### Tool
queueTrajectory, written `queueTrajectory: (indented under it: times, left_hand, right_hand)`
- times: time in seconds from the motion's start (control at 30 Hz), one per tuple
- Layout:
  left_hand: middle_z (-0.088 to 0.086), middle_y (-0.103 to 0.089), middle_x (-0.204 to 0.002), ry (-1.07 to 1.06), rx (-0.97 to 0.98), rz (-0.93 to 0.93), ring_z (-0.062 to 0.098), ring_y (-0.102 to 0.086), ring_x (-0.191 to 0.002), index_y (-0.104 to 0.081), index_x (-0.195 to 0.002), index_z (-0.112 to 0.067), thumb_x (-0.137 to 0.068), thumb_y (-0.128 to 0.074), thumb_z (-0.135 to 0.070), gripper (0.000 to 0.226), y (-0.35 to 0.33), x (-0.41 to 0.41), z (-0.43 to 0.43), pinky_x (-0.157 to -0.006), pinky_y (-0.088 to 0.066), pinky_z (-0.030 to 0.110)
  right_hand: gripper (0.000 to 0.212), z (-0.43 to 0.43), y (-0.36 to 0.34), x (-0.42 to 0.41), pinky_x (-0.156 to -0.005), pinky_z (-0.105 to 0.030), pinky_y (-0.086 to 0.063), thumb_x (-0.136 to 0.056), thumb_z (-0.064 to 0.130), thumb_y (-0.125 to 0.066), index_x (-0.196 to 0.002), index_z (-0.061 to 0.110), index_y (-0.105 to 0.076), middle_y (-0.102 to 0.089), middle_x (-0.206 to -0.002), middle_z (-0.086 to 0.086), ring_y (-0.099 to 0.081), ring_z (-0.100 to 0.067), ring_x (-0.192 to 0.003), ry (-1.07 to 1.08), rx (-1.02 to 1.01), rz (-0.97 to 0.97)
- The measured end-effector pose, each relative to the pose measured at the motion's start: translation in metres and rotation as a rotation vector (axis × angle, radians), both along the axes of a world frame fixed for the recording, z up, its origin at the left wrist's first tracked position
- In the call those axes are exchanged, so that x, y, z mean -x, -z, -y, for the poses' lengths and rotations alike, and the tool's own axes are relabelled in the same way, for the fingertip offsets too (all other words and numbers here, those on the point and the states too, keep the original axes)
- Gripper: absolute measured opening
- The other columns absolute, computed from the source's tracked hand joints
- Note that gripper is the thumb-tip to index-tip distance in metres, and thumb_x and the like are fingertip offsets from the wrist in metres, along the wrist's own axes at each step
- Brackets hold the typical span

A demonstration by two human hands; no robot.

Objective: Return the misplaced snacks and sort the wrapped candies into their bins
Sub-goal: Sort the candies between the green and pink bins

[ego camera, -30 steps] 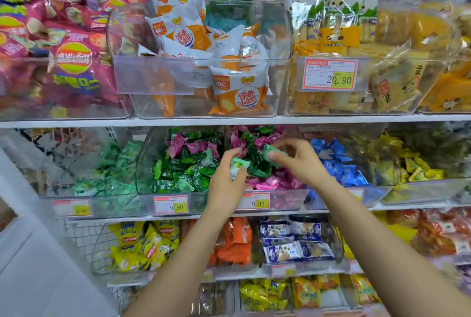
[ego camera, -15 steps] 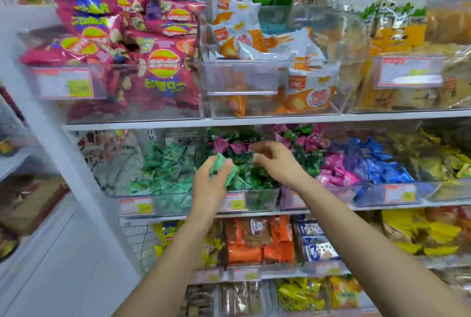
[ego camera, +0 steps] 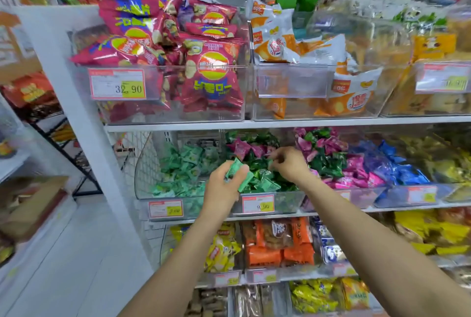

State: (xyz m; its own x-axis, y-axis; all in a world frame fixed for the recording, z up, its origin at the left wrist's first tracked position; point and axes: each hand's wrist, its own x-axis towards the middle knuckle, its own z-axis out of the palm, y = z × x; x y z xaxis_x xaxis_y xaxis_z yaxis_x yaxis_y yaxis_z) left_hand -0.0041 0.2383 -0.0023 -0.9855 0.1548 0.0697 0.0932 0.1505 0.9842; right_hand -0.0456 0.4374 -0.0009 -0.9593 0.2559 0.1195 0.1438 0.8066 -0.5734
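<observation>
mid-sort: left hand (ego camera: pixel 223 189) grips pale green wrapped candies (ego camera: pixel 235 170) by the clear dark-green candy bin (ego camera: pixel 288 200), right hand (ego camera: pixel 290 166) curled inside (can't tell if holding), i'd drop them in the clear mint candy bin (ego camera: pixel 196 205) at 9 o'clock

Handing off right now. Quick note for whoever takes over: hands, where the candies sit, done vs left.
Left hand grips a few light green candies in front of the dark green bin.
Right hand is inside that bin, fingers curled among the wrappers; I can't confirm a pinch.
Light green bin is next on the left, which is probably where the handful goes.
Left: pink candies lie on top in the dark green bin, and dark green candies are mixed into the pink bin.
Done: not readable from this view.
</observation>
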Motion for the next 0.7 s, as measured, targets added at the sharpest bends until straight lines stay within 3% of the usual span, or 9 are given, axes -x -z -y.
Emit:
queueTrajectory:
  times: [0.17, 0.23, 0.3, 0.37, 0.43, 0.5, 0.63, 0.7]
  left_hand:
    - [0.003, -0.068, -0.095, -0.014, 0.032, -0.005, 0.011, -0.049, -0.047, -0.046, -0.139, -0.017, -0.09, -0.057, -0.05, 0.061, 0.003, 0.004, -0.002, -0.058, -0.046, 0.029]
    - [0.004, -0.067, -0.082, -0.031, 0.034, -0.021, 0.012, -0.049, -0.046, -0.047, -0.139, -0.016, -0.089, -0.057, -0.051, 0.061, 0.002, 0.003, -0.004, -0.058, -0.046, 0.03]
    - [0.006, -0.066, -0.079, -0.058, 0.042, -0.028, 0.013, -0.05, -0.047, -0.042, -0.142, -0.017, -0.091, -0.056, -0.049, 0.062, 0.002, 0.0, -0.007, -0.059, -0.045, 0.03]
    - [0.007, -0.068, -0.087, -0.076, 0.04, -0.039, 0.014, -0.051, -0.049, -0.04, -0.144, -0.017, -0.091, -0.056, -0.048, 0.064, 0.002, -0.002, -0.009, -0.059, -0.045, 0.031]
    - [0.011, -0.068, -0.11, -0.094, 0.032, -0.046, 0.02, -0.058, -0.055, -0.041, -0.143, -0.016, -0.09, -0.057, -0.049, 0.066, 0.004, -0.004, -0.01, -0.064, -0.047, 0.035]
    - [0.009, -0.064, -0.122, -0.122, 0.03, -0.022, 0.022, -0.058, -0.056, -0.04, -0.144, -0.015, -0.089, -0.059, -0.05, 0.068, 0.005, -0.006, -0.011, -0.065, -0.049, 0.037]
    - [0.009, -0.07, -0.1, -0.157, 0.025, 0.007, 0.015, -0.051, -0.048, -0.041, -0.144, -0.018, -0.088, -0.059, -0.051, 0.067, 0.007, -0.011, -0.008, -0.058, -0.047, 0.034]
    - [0.017, -0.066, -0.111, -0.162, 0.022, 0.016, 0.015, -0.057, -0.055, -0.04, -0.145, -0.019, -0.089, -0.057, -0.053, 0.068, 0.008, -0.015, -0.004, -0.057, -0.046, 0.034]
  right_hand:
    - [0.007, 0.005, -0.02, -0.025, -0.058, -0.023, -0.037, -0.089, 0.017, -0.063, -0.092, 0.011, -0.061, -0.055, -0.069, 0.001, -0.049, -0.011, -0.061, 0.001, 0.281, -0.25]
    - [0.016, 0.003, -0.029, -0.039, -0.058, -0.022, -0.038, -0.09, 0.022, -0.063, -0.096, 0.007, -0.061, -0.055, -0.071, -0.001, -0.048, -0.011, -0.061, -0.062, 0.398, -0.226]
    - [0.018, -0.001, -0.035, -0.052, -0.062, -0.022, -0.042, -0.09, 0.02, -0.064, -0.096, 0.003, -0.063, -0.056, -0.074, -0.006, -0.05, -0.014, -0.063, -0.185, 0.501, -0.074]
    - [0.016, -0.001, -0.031, -0.058, -0.064, -0.024, -0.043, -0.088, 0.017, -0.065, -0.091, 0.001, -0.064, -0.058, -0.071, -0.004, -0.052, -0.012, -0.063, -0.3, 0.48, 0.053]
    - [0.013, 0.0, -0.02, -0.055, -0.061, -0.023, -0.045, -0.087, 0.012, -0.068, -0.086, 0.0, -0.066, -0.06, -0.066, 0.002, -0.053, -0.004, -0.057, -0.352, 0.396, 0.11]
    - [0.014, 0.001, -0.009, -0.048, -0.06, -0.026, -0.046, -0.085, 0.012, -0.069, -0.084, -0.001, -0.065, -0.061, -0.066, -0.002, -0.054, -0.008, -0.057, -0.359, 0.361, 0.142]
    - [0.009, 0.001, -0.003, -0.042, -0.055, -0.027, -0.044, -0.086, 0.013, -0.068, -0.079, 0.008, -0.066, -0.059, -0.062, -0.002, -0.049, -0.01, -0.053, -0.313, 0.313, 0.087]
    - [0.008, 0.003, -0.007, -0.043, -0.057, -0.024, -0.043, -0.087, 0.015, -0.067, -0.08, 0.013, -0.065, -0.061, -0.064, 0.002, -0.052, -0.008, -0.056, -0.253, 0.296, -0.033]
